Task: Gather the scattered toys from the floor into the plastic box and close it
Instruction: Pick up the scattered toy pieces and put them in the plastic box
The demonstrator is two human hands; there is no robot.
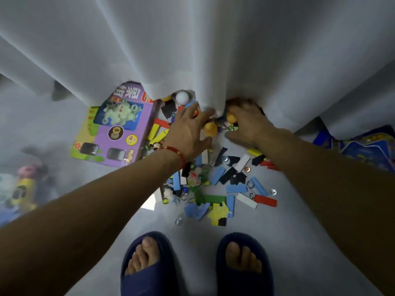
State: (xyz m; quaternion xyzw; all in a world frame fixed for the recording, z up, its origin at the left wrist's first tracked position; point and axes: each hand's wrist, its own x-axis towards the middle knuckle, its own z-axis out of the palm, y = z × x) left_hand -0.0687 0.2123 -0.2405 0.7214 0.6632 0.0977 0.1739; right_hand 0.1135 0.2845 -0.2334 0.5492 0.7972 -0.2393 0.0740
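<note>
Orange balls [210, 128] lie between the open, spread left hand [188, 133] and right hand [249, 127].

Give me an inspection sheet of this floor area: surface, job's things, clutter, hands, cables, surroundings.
Surface: pale floor, toys strewn across its middle.
Job's things: coloured blocks, marbles, white ball, two orange balls between the hands; plastic box not seen.
Clutter: purple toy package lying flat at left; blurred yellow toy far left.
Hands: left hand spread over toys; right hand blurred, reaching beside an orange ball under the curtain hem.
Cables: nothing seen.
Surroundings: white curtain hanging over the far toys; blue slippers on the person's feet.
</note>
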